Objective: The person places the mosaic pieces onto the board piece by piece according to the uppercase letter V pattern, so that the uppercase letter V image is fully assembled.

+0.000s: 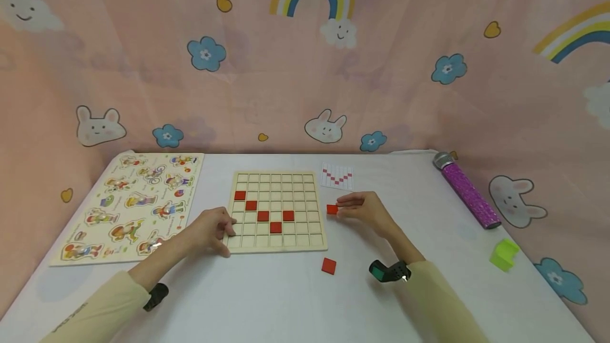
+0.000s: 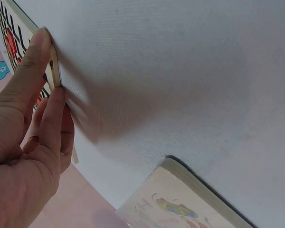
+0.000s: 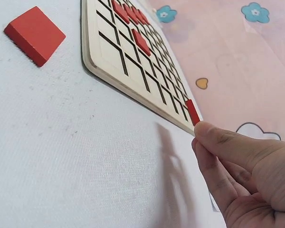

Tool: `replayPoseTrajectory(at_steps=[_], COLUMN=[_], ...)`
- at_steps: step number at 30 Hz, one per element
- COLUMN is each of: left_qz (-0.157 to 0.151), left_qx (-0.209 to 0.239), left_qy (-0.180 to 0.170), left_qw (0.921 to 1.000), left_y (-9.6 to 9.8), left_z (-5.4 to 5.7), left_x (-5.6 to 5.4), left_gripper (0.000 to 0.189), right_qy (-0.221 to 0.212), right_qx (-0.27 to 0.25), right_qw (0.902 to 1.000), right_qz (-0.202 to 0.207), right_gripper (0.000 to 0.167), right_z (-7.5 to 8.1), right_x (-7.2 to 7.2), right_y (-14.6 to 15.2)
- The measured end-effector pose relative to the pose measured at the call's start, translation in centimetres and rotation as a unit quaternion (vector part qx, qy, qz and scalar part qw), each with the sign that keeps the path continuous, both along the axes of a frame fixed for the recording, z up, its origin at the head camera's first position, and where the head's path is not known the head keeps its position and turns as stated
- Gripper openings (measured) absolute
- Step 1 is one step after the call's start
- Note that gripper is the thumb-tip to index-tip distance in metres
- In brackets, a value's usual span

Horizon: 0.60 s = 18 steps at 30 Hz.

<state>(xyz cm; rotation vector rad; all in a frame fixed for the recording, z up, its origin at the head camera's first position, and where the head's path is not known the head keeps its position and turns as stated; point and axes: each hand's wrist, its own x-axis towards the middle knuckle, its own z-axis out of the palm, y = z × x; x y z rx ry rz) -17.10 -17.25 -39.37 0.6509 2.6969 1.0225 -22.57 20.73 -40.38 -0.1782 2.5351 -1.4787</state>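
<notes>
A wooden grid board (image 1: pixel 305 237) lies on the white table, with several red square tiles set in its cells in a slanting line and one more to the right. At the board's left front corner, my left hand (image 1: pixel 212 232) holds the edge with thumb and fingers, seen close in the left wrist view. Just off the right edge, my right hand (image 1: pixel 367 211) pinches a red square tile (image 1: pixel 332 209) between thumb and fingertips, raised on its side in the right wrist view (image 3: pixel 192 112). Another red tile (image 1: pixel 329 265) lies on the table in front of the board.
A small pattern card (image 1: pixel 337 176) with red squares lies behind the right hand. To the left is a picture puzzle board (image 1: pixel 114 216). At the right lie a purple glitter microphone (image 1: pixel 469 192) and a light green block (image 1: pixel 504 254). A pink printed cloth (image 1: pixel 267 83) hangs behind.
</notes>
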Motion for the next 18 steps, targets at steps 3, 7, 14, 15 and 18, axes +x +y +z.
replayPoseTrajectory(at_steps=[3, 7, 14, 15, 18], left_qz=[0.001, 0.002, 0.001, 0.001, 0.002], left_qx=[-0.002, -0.005, -0.002, -0.003, -0.003], left_qy=[0.003, 0.002, 0.000, -0.001, 0.000], left_qw=[1.0000, 1.0000, 1.0000, 1.0000, 1.0000], left_y=[0.0, 0.0, 0.0, 0.0, 0.0], left_z=[-0.1, -0.1, -0.1, -0.1, -0.2], left_x=[0.0, 0.0, 0.1, 0.0, 0.0], left_gripper=[0.031, 0.031, 0.031, 0.031, 0.031], right_qy=[-0.004, -0.002, 0.013, 0.015, 0.024], right_qx=[-0.006, -0.007, 0.006, 0.011, 0.026], right_qw=[1.0000, 0.9999, 0.9997, 0.9996, 0.9991], right_qz=[0.001, 0.008, 0.022, 0.021, 0.025], right_gripper=[0.035, 0.035, 0.033, 0.033, 0.032], right_z=[0.0, 0.2, 0.4, 0.4, 0.3], right_x=[-0.5, -1.1, -1.6, -1.7, -1.9], right_y=[-0.5, -1.2, -2.8, -3.0, -3.7])
